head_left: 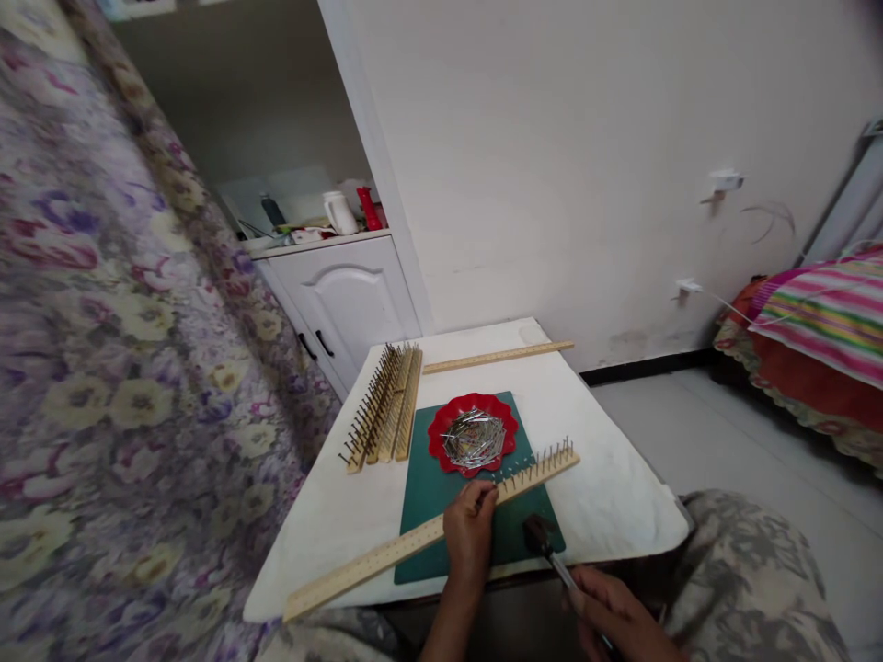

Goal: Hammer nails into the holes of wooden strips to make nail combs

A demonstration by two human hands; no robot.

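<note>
A pale wooden strip [396,552] with rows of small holes lies slantwise over a green cutting mat [429,441]. Several nails [544,458] stand upright in its right end. My left hand [470,529] rests on the strip beside the last of them, thumb and fingers pinched on a nail that is mostly hidden. My right hand [613,611] is closed around the handle of a hammer [539,533], whose head is over the mat's lower right, apart from the strip. A red scalloped dish [437,443] full of loose nails sits on the mat behind the strip.
Several nail-studded wooden strips [386,405] stand together at the table's left. Another strip [497,358] lies near the back edge. White cloth covers the table [586,414]. A floral curtain [138,368] hangs left, a cabinet [345,303] stands behind, and a bed [814,340] is right.
</note>
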